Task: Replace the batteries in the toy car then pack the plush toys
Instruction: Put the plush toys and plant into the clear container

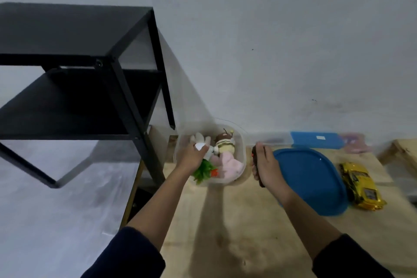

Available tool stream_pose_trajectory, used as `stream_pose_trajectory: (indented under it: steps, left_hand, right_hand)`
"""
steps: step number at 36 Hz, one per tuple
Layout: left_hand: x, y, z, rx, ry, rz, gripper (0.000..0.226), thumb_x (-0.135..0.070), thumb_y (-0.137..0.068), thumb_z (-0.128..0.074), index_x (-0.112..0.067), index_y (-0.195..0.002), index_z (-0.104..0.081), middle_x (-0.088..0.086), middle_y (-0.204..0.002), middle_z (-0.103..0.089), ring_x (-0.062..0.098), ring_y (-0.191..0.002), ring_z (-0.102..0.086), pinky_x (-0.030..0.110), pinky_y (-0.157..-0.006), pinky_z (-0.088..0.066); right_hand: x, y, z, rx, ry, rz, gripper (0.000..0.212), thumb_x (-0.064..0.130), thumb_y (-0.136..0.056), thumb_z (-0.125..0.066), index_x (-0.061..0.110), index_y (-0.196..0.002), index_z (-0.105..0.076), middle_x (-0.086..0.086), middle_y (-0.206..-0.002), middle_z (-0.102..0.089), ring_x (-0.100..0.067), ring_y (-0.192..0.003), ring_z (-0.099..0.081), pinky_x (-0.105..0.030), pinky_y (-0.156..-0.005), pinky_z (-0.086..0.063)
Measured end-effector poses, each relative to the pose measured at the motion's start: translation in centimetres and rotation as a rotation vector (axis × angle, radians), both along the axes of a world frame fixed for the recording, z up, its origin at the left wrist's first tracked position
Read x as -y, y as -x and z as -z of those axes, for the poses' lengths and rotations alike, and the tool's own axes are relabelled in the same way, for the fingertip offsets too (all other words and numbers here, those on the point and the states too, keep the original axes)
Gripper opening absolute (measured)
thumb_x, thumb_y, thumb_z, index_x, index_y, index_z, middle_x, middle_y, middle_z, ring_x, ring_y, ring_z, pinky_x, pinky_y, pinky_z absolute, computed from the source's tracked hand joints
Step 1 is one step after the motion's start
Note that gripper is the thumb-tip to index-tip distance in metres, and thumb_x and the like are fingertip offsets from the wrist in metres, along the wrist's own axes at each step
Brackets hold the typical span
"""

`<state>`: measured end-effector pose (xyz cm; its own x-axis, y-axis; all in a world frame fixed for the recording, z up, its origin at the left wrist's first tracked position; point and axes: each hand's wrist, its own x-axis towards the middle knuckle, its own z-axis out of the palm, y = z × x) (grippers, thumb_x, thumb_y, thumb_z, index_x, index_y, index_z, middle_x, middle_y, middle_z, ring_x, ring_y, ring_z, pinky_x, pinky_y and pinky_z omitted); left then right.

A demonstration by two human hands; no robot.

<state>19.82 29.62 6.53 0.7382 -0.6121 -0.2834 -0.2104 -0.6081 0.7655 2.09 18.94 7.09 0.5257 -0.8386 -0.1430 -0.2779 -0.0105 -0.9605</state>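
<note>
Wooden table [225, 221], left hand [191, 153] gripping white plush [200, 145] in tub [243, 142], right hand [269, 165] clasping dark object [255, 156]

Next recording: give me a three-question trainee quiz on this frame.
1. True or false: the blue lid sits on the clear container.
2. Fill in: the yellow toy car lies to the ___ of the lid.
3. The left hand reaches into: A) the container, B) the toy car, C) the lid.
Key: 1 false, it lies on the table beside it; 2 right; 3 A.
</note>
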Motion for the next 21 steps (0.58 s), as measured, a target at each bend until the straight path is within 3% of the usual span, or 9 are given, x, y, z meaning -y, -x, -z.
stream_pose_trajectory:
  steps: [3,12,16,21]
  left_hand:
    - [0.9,-1.2,1.8,-0.037,-0.091,0.043,0.068,-0.054,-0.092,-0.044,-0.008,-0.141,-0.036,0.017,-0.133,-0.051,0.032,-0.117,-0.05,0.04,-0.099,-0.041]
    - [2.0,-3.7,4.6,-0.058,-0.21,0.181,0.062,-0.051,-0.092,-0.044,-0.014,-0.14,-0.039,0.011,-0.141,-0.046,0.03,-0.122,-0.048,0.035,-0.098,-0.041]
    - [2.9,-5.3,5.6,-0.044,-0.315,0.287,0.095,-0.069,-0.067,-0.041,-0.018,-0.146,-0.026,0.012,-0.148,-0.036,0.03,-0.127,-0.044,0.037,-0.101,-0.041]
    - [2.2,-4.2,3.6,-0.014,-0.468,0.43,0.069,-0.049,-0.094,-0.037,-0.015,-0.149,-0.012,0.016,-0.154,-0.02,0.034,-0.135,-0.032,0.035,-0.1,-0.034]
  right_hand:
    - [0.3,-1.5,1.2,-0.026,-0.089,-0.008,0.043,0.057,-0.092,-0.031,0.016,-0.088,-0.045,-0.01,-0.073,-0.056,-0.022,-0.051,-0.046,-0.033,-0.048,-0.039]
    - [1.1,-3.3,2.5,-0.081,-0.218,-0.013,0.038,0.052,-0.095,-0.032,0.018,-0.088,-0.047,-0.01,-0.077,-0.06,-0.018,-0.046,-0.046,-0.03,-0.045,-0.039]
    - [1.4,-3.6,2.5,-0.091,-0.207,0.005,0.039,0.052,-0.095,-0.032,0.017,-0.086,-0.047,-0.01,-0.078,-0.06,-0.019,-0.046,-0.046,-0.031,-0.046,-0.039]
    - [1.6,-4.1,2.8,-0.102,-0.194,0.012,0.043,0.057,-0.093,-0.031,0.018,-0.084,-0.047,-0.01,-0.078,-0.059,-0.019,-0.049,-0.048,-0.033,-0.051,-0.04]
